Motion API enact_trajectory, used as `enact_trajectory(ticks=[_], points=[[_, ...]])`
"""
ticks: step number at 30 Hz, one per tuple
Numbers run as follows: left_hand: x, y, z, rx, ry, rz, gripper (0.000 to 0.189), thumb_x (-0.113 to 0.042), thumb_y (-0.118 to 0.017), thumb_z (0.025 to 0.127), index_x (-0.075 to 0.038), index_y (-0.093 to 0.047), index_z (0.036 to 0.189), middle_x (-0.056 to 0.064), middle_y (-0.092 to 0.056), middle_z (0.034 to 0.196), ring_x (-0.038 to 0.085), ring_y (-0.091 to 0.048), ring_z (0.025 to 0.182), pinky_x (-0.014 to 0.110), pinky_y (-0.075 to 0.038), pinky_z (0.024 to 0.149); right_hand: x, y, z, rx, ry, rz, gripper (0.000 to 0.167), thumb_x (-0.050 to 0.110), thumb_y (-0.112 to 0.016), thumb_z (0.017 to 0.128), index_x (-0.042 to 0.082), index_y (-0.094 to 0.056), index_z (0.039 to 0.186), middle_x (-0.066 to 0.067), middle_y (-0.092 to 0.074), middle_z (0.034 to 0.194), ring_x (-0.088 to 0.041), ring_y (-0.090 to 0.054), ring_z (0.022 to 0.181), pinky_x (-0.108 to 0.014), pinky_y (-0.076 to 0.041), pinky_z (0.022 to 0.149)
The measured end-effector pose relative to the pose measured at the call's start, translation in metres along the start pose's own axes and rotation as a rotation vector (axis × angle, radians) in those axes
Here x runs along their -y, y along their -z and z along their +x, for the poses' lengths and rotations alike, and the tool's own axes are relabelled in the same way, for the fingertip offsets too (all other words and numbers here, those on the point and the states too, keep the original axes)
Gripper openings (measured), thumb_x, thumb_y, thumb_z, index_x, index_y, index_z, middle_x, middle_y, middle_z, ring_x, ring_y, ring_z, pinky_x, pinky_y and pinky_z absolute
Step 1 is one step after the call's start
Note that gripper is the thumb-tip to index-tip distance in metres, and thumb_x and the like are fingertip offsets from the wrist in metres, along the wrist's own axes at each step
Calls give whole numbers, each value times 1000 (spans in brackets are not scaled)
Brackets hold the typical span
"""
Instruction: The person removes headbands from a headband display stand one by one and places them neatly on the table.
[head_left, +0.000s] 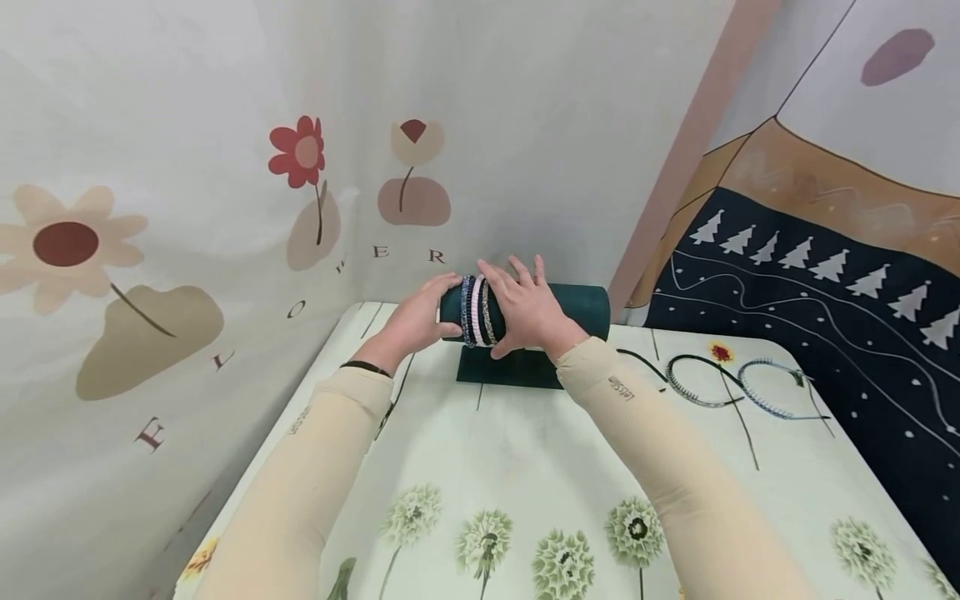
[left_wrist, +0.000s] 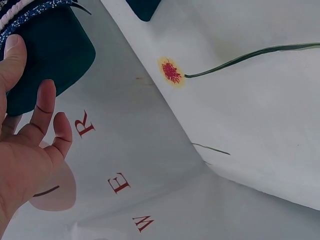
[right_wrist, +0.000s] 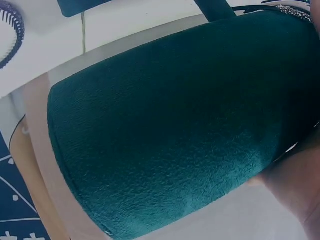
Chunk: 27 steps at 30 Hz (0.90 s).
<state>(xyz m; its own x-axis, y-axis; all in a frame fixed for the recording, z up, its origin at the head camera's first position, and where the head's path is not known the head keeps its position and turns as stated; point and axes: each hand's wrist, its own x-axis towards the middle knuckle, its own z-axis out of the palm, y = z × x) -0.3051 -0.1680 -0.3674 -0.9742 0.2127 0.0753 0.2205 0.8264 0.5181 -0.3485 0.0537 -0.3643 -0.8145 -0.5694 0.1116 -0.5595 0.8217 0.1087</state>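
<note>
A dark green velvet roll stand (head_left: 585, 308) lies level on its base at the table's far end. Several headbands circle its left part: a blue speckled one (head_left: 467, 312), a pink one (head_left: 477, 312) and a glittery one (head_left: 487, 312) among them. My left hand (head_left: 417, 321) holds the roll's left end, thumb in front and fingers behind, the thumb close to the blue headband (left_wrist: 37, 17). My right hand (head_left: 531, 310) rests on the roll right of the headbands, fingers spread above and thumb lower down. The right wrist view shows mostly bare roll (right_wrist: 175, 125), hiding most of that hand.
On the table's right lie a dark headband (head_left: 697, 402) and a light blue toothed headband (head_left: 765, 404). Flower-printed cloth covers the table (head_left: 525, 450). A pale printed curtain (head_left: 187, 83) hangs at the left and behind; a dark tree-patterned cloth (head_left: 825, 333) hangs at the right.
</note>
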Motion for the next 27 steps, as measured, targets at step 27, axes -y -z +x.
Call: enact_trajectory(ticks=[27], points=[[-1, -2, 0, -8, 30, -16, 93, -22, -84, 95, -24, -28, 170, 0, -21, 181, 35, -31, 163, 59, -36, 129, -47, 21, -33, 92, -88, 156, 131, 64, -90, 73, 13, -20, 171, -11, -28, 177, -40, -2, 168, -72, 3, 133]])
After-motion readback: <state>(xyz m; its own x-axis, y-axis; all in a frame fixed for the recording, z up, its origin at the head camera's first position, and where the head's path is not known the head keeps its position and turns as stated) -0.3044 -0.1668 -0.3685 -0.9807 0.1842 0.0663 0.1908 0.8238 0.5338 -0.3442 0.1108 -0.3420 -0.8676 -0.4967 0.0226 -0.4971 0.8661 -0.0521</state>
